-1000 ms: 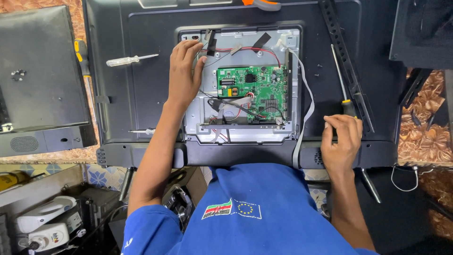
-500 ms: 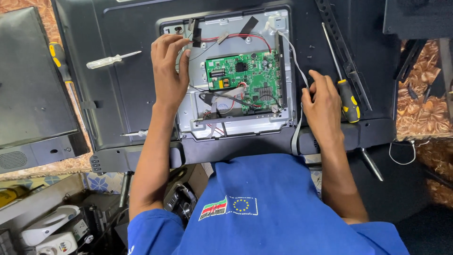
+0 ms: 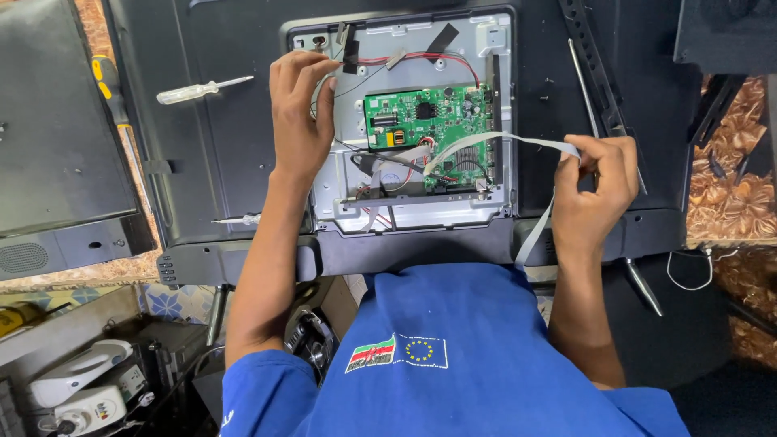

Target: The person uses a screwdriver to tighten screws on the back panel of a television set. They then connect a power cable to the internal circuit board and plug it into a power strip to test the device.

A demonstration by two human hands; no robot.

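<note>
A flat-screen television (image 3: 218, 137) lies face down with its back cover off, showing a silver metal chassis (image 3: 486, 206) and a green circuit board (image 3: 425, 121). My left hand (image 3: 301, 113) rests on the chassis at its upper left, fingertips on a small black piece by thin wires. My right hand (image 3: 597, 190) pinches a grey flat ribbon cable (image 3: 494, 139) and holds it pulled out to the right of the board; the cable's lower run hangs down past the television's edge.
A clear-handled screwdriver (image 3: 194, 89) lies on the television's back at upper left, a yellow-and-black one (image 3: 105, 81) beside it. A long screwdriver shaft (image 3: 584, 85) lies at right. A second dark panel (image 3: 57, 146) sits at far left, with white devices (image 3: 81, 380) below.
My right hand lifted off the television's lower edge, took hold of the grey ribbon cable and pulled it out to the right. My left hand stayed at the chassis's upper left.
</note>
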